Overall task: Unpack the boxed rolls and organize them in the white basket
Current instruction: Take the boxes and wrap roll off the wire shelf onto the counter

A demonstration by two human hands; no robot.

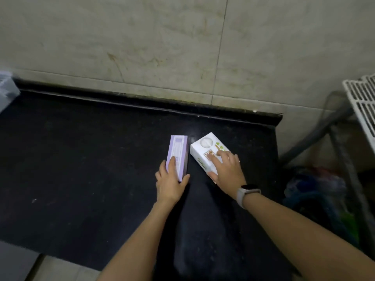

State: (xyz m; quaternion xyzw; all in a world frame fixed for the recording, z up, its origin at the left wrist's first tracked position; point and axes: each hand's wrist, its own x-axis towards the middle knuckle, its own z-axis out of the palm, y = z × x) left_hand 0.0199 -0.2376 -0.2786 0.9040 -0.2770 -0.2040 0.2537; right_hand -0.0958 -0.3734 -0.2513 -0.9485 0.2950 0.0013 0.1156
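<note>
Two boxes lie side by side on the black countertop (81,159). The narrow purple box (178,153) is on the left; my left hand (170,181) grips its near end, thumb on one side and fingers over the top and other side. To its right lies a wider white box (205,151) with green print and a round mark on its top. My right hand (227,169), with a watch on the wrist, lies over its near half, fingers on top and thumb at the near edge. A white slatted basket (363,102) shows at the right edge, cut off by the frame.
A tiled wall (162,47) stands behind the counter. The counter ends at the right around x 1370, with a metal rack frame (343,151) and bagged items (316,191) below. A clear plastic container (6,88) sits at the far left.
</note>
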